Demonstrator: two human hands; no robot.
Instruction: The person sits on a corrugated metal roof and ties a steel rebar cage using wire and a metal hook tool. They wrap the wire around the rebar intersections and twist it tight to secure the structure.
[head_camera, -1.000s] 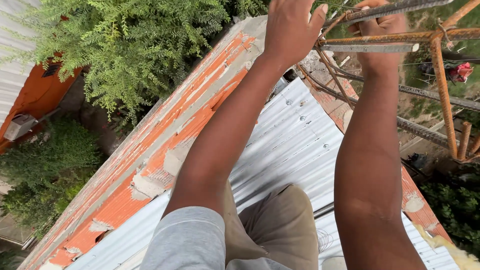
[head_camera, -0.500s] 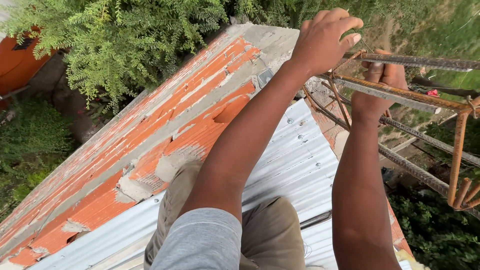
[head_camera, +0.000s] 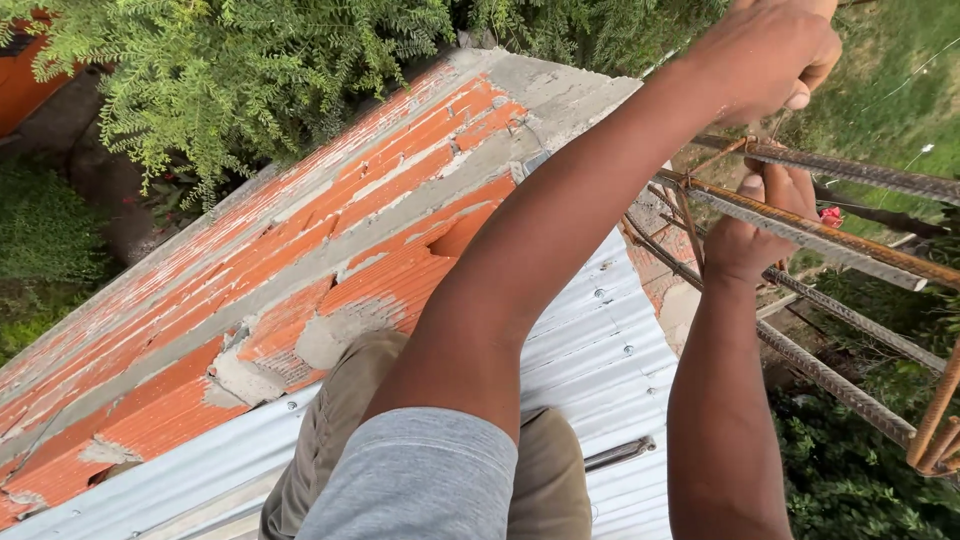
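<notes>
- Left hand (head_camera: 770, 55) has lifted above the rebar cage (head_camera: 830, 235), fingers pinched on thin wire (head_camera: 778, 125).
- Right hand (head_camera: 755, 225) stays wrapped round a cage bar.

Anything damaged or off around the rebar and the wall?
Yes. The orange brick wall has chipped faces with broken patches and rough grey mortar showing. The rebar gripped by the right hand is rusty, as are the bars around it. The left hand is closed above it; what it holds is unclear.
</notes>
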